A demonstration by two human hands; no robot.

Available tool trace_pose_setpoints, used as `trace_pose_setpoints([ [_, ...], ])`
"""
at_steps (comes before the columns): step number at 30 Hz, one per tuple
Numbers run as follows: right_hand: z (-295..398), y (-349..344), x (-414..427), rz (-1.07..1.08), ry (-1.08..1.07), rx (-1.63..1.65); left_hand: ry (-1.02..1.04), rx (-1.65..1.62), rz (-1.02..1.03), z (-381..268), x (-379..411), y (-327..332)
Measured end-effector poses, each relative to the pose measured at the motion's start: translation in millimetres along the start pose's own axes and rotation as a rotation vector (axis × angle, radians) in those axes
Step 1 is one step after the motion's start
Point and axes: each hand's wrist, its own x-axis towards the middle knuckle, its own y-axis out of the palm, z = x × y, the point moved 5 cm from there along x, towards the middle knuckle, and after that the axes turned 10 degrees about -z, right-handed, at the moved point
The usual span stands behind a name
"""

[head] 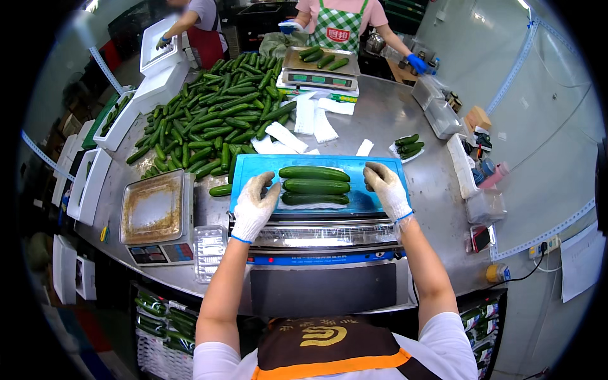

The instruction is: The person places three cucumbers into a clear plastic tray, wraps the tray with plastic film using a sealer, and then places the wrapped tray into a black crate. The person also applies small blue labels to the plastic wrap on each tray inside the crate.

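Three cucumbers (pixel 316 186) lie side by side on white foam netting (pixel 311 206), on the blue top (pixel 248 176) of a film wrapping machine. My left hand (pixel 255 204), in a white work glove, is just left of their ends, its thumb and fingers apart and nothing visible in it. Past their right ends, over the blue top, my gloved right hand (pixel 387 190) has bent fingers apart and appears to hold nothing. Between my forearms, the machine's metal front bears clear film (pixel 323 235) and a dark flat plate (pixel 323 287).
A large heap of cucumbers (pixel 204 128) covers the far left of the steel table (pixel 434 199). Scales stand at left (pixel 152 206) and far side (pixel 320 80). A clear tray (pixel 210 254) sits by my left forearm. A co-worker's blue-gloved hand (pixel 417 63) reaches toward bins (pixel 441 118).
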Motion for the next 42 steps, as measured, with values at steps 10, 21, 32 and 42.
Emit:
trace_pose_setpoints([
  [10,20.8,33.9,-20.4,0.178,-0.168,-0.294,-0.030,0.048,0.072,-12.5,4.8,24.2],
  [21,25.3,21.4,-1.9,0.043,-0.264,-0.190,0.007,-0.041,0.050,-9.2,-0.1,7.2],
  [32,46.7,97.3,39.0,0.549,-0.625,-0.676,-0.184,-0.229,-0.109,21.3,-9.9,25.6],
  [42,86.2,66.4,32.3,0.373,-0.815,-0.693,-0.154,-0.275,-0.239,-8.4,-17.5,-2.9],
])
